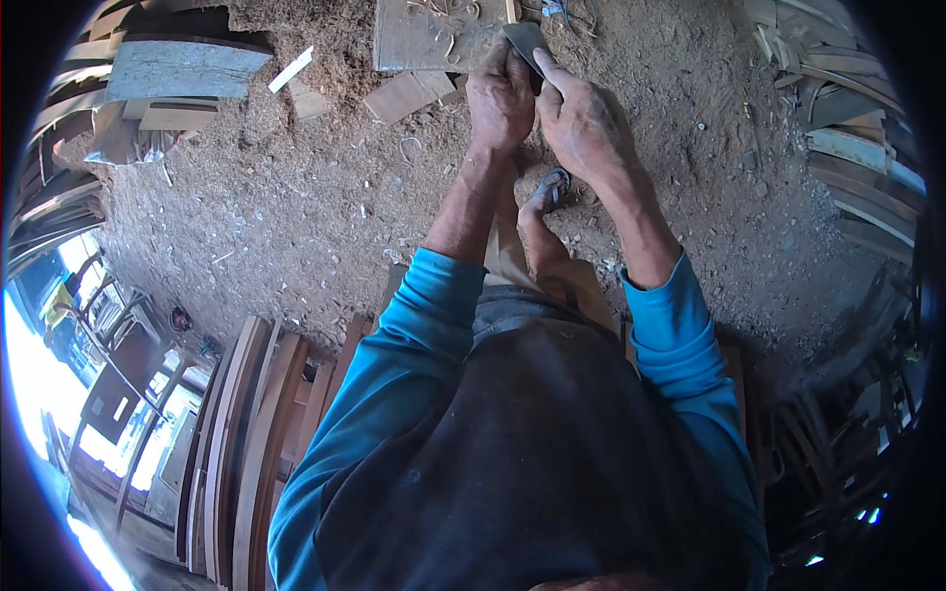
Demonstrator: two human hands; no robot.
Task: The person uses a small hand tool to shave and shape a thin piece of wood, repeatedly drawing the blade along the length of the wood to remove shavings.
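Note:
Both my hands are out in front, close together near the top of the view. A dark grey flat piece (528,41) is between them; whether it is a blade or a folded sheet I cannot tell. My left hand (501,103) is closed around its near left side. My right hand (583,120) grips its right side, with the index finger stretched along it. Just beyond the piece shows the end of a thin light wooden stick (512,11); the hands and the dark piece hide any link between them.
A flat board (399,39) with curled shavings lies beyond my left hand, beside a short plank (407,96). A white strip (292,69) rests farther left. Stacked boards (187,74) line the left, more timber (852,148) the right. Long planks (258,433) stand beside me. My sandalled foot (548,190) is below.

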